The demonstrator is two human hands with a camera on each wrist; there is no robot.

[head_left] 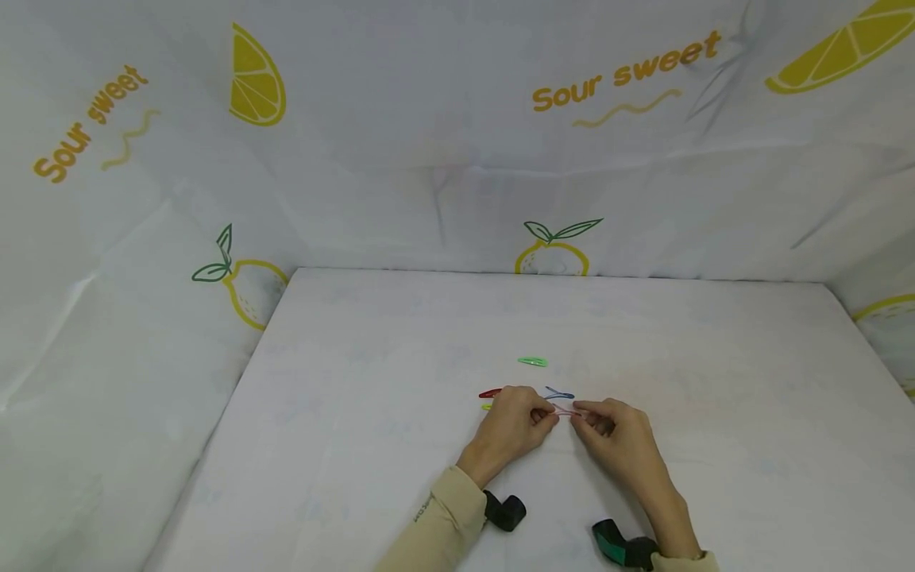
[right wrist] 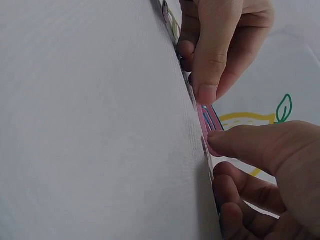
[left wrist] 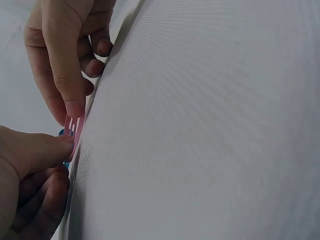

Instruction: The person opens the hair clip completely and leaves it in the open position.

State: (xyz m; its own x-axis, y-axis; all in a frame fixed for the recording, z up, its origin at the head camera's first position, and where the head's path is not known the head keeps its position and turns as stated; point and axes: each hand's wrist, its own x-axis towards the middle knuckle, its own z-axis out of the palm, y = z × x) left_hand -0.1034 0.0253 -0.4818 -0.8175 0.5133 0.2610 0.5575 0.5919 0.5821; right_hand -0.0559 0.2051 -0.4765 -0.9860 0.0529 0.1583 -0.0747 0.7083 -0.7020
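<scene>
A pink snap hair clip (head_left: 565, 412) lies between my two hands, low over the white tabletop. My left hand (head_left: 511, 421) pinches its left end, and my right hand (head_left: 623, 442) pinches its right end between thumb and finger. In both wrist views the pink clip's slotted body shows between the fingertips. Just behind it, a blue hair clip (head_left: 561, 394) is bent open. A red hair clip (head_left: 489, 393) and a yellow hair clip (head_left: 487, 407) stick out left of my left hand, which hides part of each. Farther back is a green hair clip (head_left: 533, 361).
The white tabletop (head_left: 357, 381) spreads around the clips and ends at a straight back edge. White cloth (head_left: 400, 119) printed with lemons and lettering hangs behind and along the sides. Dark devices (head_left: 507, 512) sit at both wrists.
</scene>
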